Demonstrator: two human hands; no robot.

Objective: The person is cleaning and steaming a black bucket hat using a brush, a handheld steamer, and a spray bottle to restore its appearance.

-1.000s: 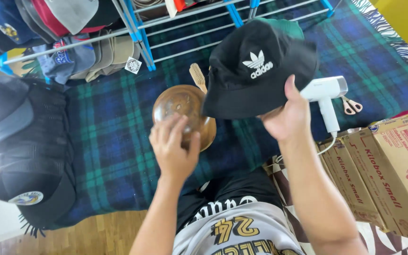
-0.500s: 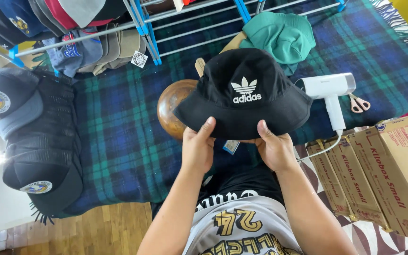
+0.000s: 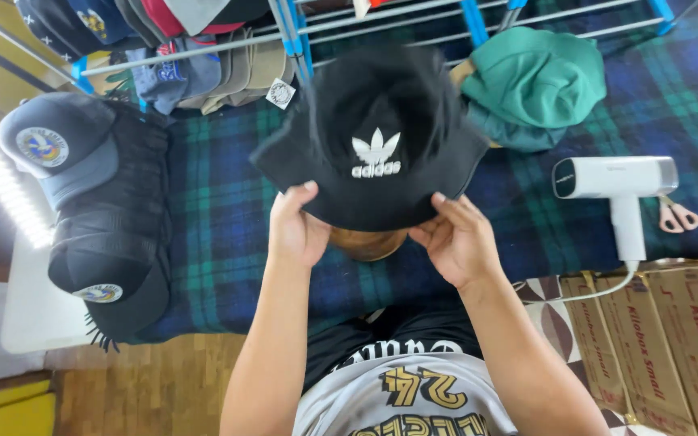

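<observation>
Two hands: left hand [image 3: 294,230] and right hand [image 3: 456,238] each pinched the hat [image 3: 373,137] brim.
Hat: over the blanket [image 3: 203,226] middle, just above the fingers, equally near both.
Hidden: a wooden form [image 3: 367,242] peeked out under the hat; fingertips tucked beneath the brim.

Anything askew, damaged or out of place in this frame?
Nothing damaged or spilled. The left hand and right hand hold the black fabric bucket hat by its brim over the round wooden hat form. A crumpled green hat lies loose on the plaid blanket.
</observation>
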